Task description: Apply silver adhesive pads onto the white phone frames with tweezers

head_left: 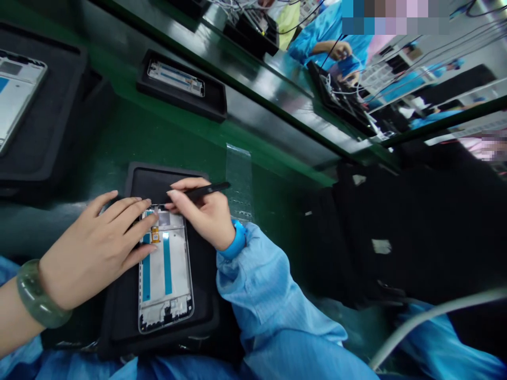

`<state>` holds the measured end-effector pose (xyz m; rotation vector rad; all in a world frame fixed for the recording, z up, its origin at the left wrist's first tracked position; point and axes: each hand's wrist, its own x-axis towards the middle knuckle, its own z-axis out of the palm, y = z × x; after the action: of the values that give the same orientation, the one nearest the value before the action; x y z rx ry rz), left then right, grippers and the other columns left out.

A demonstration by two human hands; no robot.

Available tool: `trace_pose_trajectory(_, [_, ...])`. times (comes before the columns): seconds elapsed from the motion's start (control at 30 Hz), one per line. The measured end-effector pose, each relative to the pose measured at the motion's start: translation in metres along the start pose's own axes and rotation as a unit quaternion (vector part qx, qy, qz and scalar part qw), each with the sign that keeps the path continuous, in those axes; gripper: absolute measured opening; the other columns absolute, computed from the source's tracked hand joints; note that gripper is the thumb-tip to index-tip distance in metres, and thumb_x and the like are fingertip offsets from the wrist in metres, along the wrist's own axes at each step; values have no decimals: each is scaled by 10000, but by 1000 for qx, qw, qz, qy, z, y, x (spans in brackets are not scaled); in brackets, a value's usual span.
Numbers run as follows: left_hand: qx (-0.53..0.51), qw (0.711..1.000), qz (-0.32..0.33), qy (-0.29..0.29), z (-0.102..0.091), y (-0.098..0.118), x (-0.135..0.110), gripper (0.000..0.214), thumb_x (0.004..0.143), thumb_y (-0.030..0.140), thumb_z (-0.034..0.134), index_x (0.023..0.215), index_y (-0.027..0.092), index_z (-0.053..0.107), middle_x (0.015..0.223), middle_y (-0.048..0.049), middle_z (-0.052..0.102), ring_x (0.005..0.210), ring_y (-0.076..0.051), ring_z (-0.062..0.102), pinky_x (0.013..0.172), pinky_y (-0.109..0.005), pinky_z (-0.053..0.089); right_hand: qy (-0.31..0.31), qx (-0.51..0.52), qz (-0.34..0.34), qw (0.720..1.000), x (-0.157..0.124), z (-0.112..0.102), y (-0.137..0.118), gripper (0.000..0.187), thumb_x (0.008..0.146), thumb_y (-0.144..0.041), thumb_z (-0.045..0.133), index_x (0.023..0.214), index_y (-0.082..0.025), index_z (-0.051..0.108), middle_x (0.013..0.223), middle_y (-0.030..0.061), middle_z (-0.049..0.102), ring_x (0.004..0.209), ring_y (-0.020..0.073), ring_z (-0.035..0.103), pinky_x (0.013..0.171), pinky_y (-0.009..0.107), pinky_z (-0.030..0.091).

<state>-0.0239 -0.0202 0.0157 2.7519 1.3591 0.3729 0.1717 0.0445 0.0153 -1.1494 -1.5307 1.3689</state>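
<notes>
A phone frame [178,274] with two blue adhesive strips and a small orange flex cable [156,234] lies on a black foam tray [208,295]. My left hand [101,243] rests over the frame's upper left edge, its fingers stretched out and apart, the tips touching the frame near the cable. My right hand [206,211] is closed around a thin black pen-like tool [216,188]. That tool points up and to the right, and its working end is hidden by the fingers. The right fingertips are at the frame's top edge.
Another black tray [222,103] holding a phone frame [176,79] stands at the back. At the left, a tray stack [59,121] carries a further frame [19,95]. A clear plastic strip [238,179] lies on the green table. Black stacked trays [396,227] fill the right; a co-worker's hands [340,53] show beyond.
</notes>
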Motion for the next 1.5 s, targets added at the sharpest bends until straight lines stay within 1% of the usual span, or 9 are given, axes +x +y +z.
trace_pose_trajectory(0.1, [-6, 1000, -11, 10, 1, 2, 0, 414, 931, 426, 441, 1240, 184, 569, 1311, -163, 565, 1199, -351, 525, 1030, -592, 339, 33, 59, -5, 998, 5, -4, -4, 302, 801, -452, 677, 963, -214, 590, 938, 18, 669, 789, 134, 695, 766, 301, 609])
trace_pose_trajectory(0.23, [-12, 1000, -21, 14, 5, 1, -3, 427, 922, 450, 458, 1238, 185, 568, 1303, -151, 571, 1209, -345, 521, 1055, -593, 325, -33, 77, -3, 996, 11, -4, 1, 328, 800, -444, 682, 1010, -220, 567, 962, 28, 670, 861, 146, 681, 791, 307, 594])
trace_pose_trajectory(0.37, [-2, 1000, -19, 15, 7, 0, -5, 477, 921, 466, 455, 1278, 162, 538, 1301, -162, 568, 1200, -346, 525, 1058, -597, 324, -70, 57, -14, 996, 12, -1, 9, 315, 822, -410, 661, 1047, -220, 550, 960, 33, 665, 848, 151, 679, 796, 325, 583])
trace_pose_trajectory(0.57, [8, 1000, -16, 17, 8, 1, -4, 505, 930, 464, 440, 1311, 141, 510, 1315, -170, 560, 1214, -347, 513, 1066, -596, 322, -74, 28, -34, 996, 11, -3, 9, 290, 837, -366, 635, 1059, -209, 534, 929, 31, 664, 801, 139, 677, 774, 308, 568])
trace_pose_trajectory(0.7, [-1, 1000, -20, 9, 9, 3, -5, 524, 930, 469, 434, 1322, 127, 499, 1328, -185, 548, 1232, -356, 501, 1072, -597, 320, -87, 3, -40, 995, 10, -3, 7, 279, 843, -348, 617, 1072, -211, 535, 953, 36, 665, 838, 145, 684, 763, 295, 565])
trace_pose_trajectory(1.0, [-30, 999, -39, 14, 10, 3, -6, 521, 922, 482, 437, 1314, 146, 508, 1305, -186, 552, 1231, -360, 504, 1077, -602, 322, -97, -77, -79, 989, 8, 1, 3, 202, 837, -265, 576, 1031, -217, 546, 977, 35, 676, 934, 156, 677, 845, 318, 559])
trace_pose_trajectory(1.23, [-10, 999, -27, 15, 9, 3, -6, 527, 928, 472, 426, 1297, 106, 515, 1299, -203, 550, 1218, -365, 507, 1064, -593, 337, -96, -80, -81, 989, 8, 0, 1, 202, 831, -251, 566, 1028, -211, 541, 949, 36, 676, 881, 151, 682, 819, 310, 567])
trace_pose_trajectory(1.37, [-12, 999, -31, 15, 9, 3, -6, 519, 928, 476, 420, 1294, 121, 514, 1293, -196, 554, 1215, -358, 512, 1065, -590, 342, -107, -127, -96, 981, 8, 1, -1, 242, 810, -207, 555, 1051, -224, 546, 966, 26, 673, 930, 162, 674, 878, 330, 548])
trace_pose_trajectory(1.5, [-12, 999, -30, 17, 10, 3, -6, 529, 923, 482, 426, 1287, 109, 518, 1281, -202, 557, 1212, -364, 510, 1067, -590, 337, -125, -180, -144, 965, 9, 3, -7, 229, 820, -184, 518, 1043, -220, 559, 1004, 34, 666, 947, 161, 666, 898, 329, 537])
